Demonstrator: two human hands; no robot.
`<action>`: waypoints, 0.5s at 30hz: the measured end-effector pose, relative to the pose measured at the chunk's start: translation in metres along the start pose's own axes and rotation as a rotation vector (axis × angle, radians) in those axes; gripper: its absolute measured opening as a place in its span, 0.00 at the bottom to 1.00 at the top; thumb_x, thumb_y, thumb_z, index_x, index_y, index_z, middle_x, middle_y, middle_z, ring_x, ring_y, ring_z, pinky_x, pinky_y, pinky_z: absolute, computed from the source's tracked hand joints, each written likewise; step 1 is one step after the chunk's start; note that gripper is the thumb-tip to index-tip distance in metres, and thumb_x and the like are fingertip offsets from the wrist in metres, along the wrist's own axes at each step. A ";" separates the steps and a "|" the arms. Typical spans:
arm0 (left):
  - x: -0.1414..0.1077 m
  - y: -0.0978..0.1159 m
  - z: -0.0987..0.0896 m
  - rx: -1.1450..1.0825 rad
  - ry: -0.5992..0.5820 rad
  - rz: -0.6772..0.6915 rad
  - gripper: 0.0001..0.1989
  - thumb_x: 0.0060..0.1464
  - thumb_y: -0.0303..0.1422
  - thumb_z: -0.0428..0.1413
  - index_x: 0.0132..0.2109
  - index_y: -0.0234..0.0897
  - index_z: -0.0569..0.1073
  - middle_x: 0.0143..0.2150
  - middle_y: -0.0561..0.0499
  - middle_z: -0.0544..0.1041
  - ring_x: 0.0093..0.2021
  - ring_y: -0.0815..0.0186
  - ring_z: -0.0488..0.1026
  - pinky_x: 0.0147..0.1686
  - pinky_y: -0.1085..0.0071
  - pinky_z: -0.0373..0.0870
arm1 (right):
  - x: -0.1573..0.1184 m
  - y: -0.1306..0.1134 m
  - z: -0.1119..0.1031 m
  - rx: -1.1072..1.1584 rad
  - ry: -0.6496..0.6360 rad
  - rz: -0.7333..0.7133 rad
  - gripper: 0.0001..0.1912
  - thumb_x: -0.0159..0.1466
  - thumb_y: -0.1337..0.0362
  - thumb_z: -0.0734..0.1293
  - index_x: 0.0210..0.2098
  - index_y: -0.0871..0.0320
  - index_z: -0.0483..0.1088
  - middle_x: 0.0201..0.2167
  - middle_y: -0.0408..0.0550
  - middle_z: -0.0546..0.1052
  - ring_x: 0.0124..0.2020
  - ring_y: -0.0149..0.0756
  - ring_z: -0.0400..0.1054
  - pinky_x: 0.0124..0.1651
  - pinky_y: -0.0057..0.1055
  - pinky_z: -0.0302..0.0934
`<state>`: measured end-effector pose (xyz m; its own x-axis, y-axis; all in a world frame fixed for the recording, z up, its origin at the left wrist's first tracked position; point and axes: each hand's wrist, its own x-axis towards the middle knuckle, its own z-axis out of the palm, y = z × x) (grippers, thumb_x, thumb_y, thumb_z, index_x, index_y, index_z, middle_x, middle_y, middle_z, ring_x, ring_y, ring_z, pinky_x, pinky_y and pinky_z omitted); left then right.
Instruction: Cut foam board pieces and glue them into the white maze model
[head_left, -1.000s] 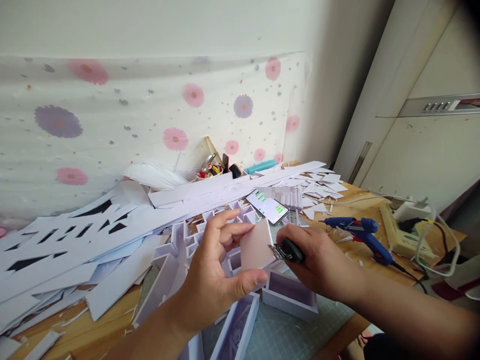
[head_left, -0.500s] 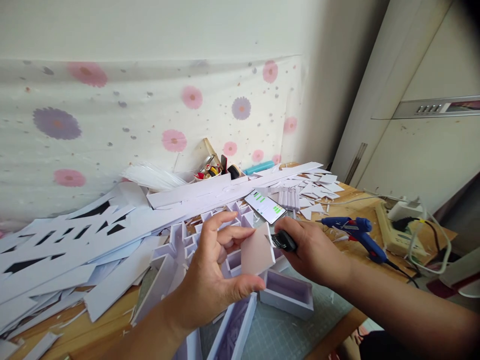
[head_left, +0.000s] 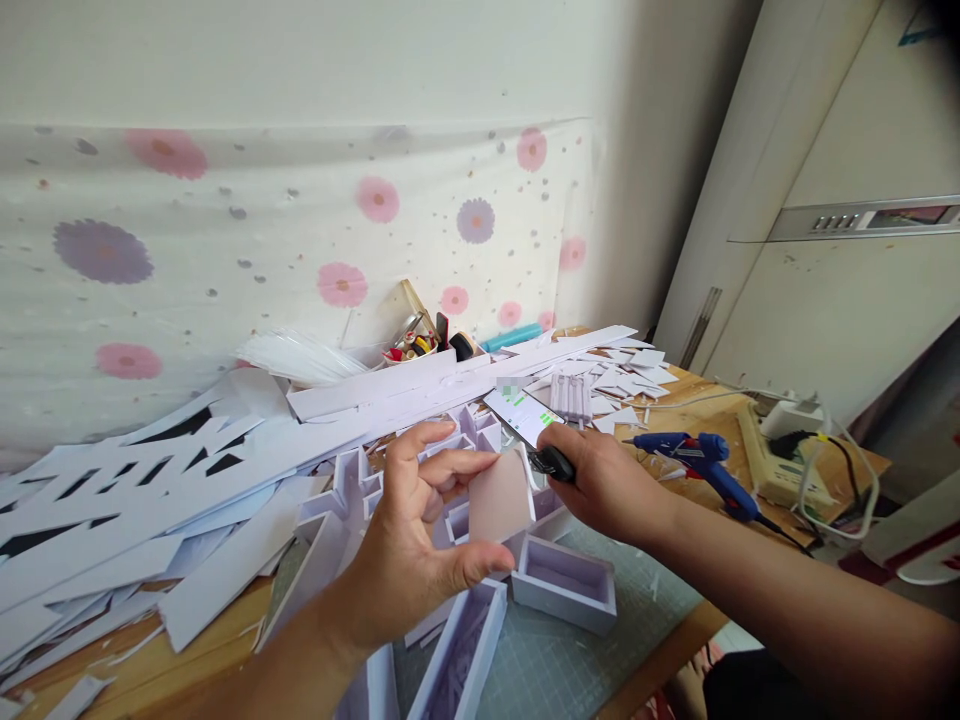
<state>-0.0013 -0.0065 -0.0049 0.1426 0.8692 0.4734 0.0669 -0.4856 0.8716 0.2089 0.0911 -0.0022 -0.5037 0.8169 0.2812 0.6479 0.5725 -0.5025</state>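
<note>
White card (head_left: pixel 501 505) sits in the left hand (head_left: pixel 412 530), pinched between the thumb below and the fingertips above. The right hand (head_left: pixel 604 485) is clamped around a black cutter (head_left: pixel 555 462), its front end at the card's right edge; whether the blade touches, I cannot tell.

Just below the right hand stands a small box (head_left: pixel 559 603), its inner floor in sight. Below the left thumb runs a long box (head_left: pixel 487 650) with thin white offcuts inside. Behind the left fingers, and partly hidden by them, are white compartments (head_left: pixel 349 480).

Under the right forearm, bare mat (head_left: pixel 637 615) reaches from the small box to the front edge of the table (head_left: pixel 667 658). Close beyond the right hand lies a lit phone (head_left: pixel 514 410), with scraps (head_left: pixel 637 377) past it. Right of that hand, the glue gun (head_left: pixel 694 450) lies before the power strip (head_left: pixel 780 485). Left of the left hand, boards (head_left: pixel 225 575) crowd the table. Well beyond both hands, a cup (head_left: pixel 411 358) holds tools.
</note>
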 end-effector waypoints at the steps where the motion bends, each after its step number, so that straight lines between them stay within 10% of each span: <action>1: -0.001 0.000 0.000 0.025 -0.020 0.012 0.41 0.47 0.40 0.68 0.59 0.59 0.51 0.54 0.52 0.76 0.56 0.64 0.73 0.59 0.62 0.65 | 0.005 0.006 0.000 0.013 0.009 0.042 0.05 0.57 0.71 0.63 0.33 0.56 0.66 0.27 0.46 0.74 0.30 0.37 0.67 0.34 0.29 0.55; 15: 0.012 0.000 0.001 0.420 0.172 -0.240 0.39 0.45 0.38 0.68 0.60 0.50 0.57 0.52 0.46 0.75 0.55 0.53 0.72 0.58 0.48 0.63 | 0.036 0.065 0.022 0.160 -0.164 0.315 0.07 0.60 0.73 0.63 0.37 0.57 0.65 0.32 0.43 0.77 0.15 0.25 0.65 0.22 0.24 0.55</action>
<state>0.0015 0.0042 0.0004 -0.0882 0.9464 0.3108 0.4739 -0.2346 0.8487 0.2204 0.1559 -0.0433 -0.3873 0.9213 -0.0347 0.6943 0.2667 -0.6684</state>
